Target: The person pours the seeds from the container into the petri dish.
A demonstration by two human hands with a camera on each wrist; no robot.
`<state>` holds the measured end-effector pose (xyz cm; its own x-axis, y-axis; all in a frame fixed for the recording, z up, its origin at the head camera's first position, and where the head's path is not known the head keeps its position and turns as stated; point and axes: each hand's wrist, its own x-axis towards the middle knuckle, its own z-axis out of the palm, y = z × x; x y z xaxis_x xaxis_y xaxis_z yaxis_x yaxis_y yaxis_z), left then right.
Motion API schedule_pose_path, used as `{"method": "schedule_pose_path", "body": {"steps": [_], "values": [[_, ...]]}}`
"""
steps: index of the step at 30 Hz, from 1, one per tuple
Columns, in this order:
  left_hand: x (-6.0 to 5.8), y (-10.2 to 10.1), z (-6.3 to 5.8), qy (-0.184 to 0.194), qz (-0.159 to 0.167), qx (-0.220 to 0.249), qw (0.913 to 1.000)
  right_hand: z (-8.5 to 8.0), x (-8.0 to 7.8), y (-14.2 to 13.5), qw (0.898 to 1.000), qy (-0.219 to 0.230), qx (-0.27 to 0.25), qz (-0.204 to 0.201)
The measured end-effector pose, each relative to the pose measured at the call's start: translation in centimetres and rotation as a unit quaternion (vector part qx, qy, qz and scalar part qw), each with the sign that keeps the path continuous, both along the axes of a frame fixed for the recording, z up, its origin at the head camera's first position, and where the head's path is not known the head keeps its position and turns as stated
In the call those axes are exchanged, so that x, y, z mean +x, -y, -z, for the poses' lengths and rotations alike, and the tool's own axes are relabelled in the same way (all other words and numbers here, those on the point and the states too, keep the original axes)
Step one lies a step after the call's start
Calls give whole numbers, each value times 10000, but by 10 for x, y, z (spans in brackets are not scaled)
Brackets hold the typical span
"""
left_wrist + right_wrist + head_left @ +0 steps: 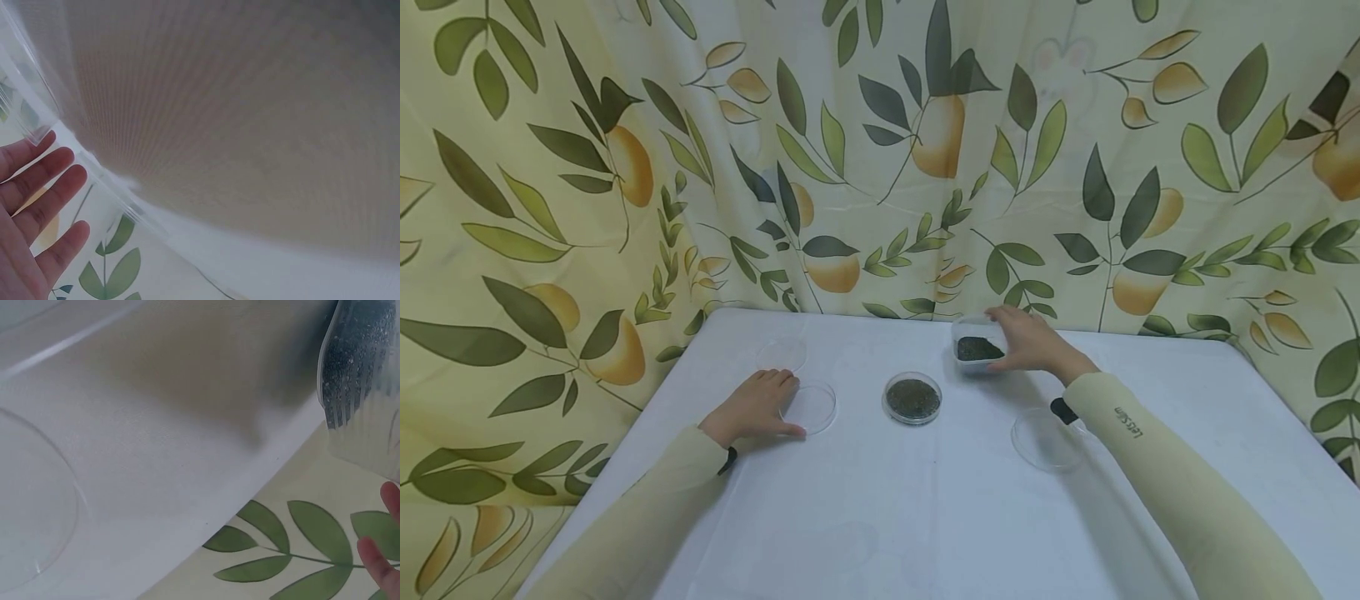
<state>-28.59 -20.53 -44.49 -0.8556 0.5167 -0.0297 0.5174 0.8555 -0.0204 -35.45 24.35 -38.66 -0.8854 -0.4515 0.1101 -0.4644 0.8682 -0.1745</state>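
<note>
At the far side of the table, my right hand point(1033, 340) grips the right side of a clear plastic container point(962, 360) partly filled with dark granules point(977, 348). The right wrist view shows the container point(356, 434) at its right edge, with two fingertips below it. My left hand point(756, 408) rests at the left rim of a clear petri dish point(816, 408). Its fingers look extended and spread in the left wrist view, one fingertip at a clear rim point(40, 134). Between the hands sits a petri dish of dark grainy material point(913, 398).
A clear round dish or lid point(781, 354) lies beyond my left hand. Another clear round piece point(1045, 446) lies below my right forearm. The white-covered table point(880, 500) ends at a leaf-and-fruit patterned curtain point(880, 200).
</note>
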Motion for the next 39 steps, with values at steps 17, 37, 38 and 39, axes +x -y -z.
{"method": "schedule_pose_path", "body": {"steps": [17,37,38,39], "values": [[4,-2,-4,38,-9,-51,10000,-5,5,20,9938,-899,586,-274],[5,-1,-3,-270,199,-5,9994,-22,14,66,9808,-1750,348,-788],[5,0,-3,-285,203,7,9994,-23,15,70,9799,-1793,356,-804],[5,-1,-3,-284,200,16,9994,-23,15,73,9791,-1827,369,-819]]}}
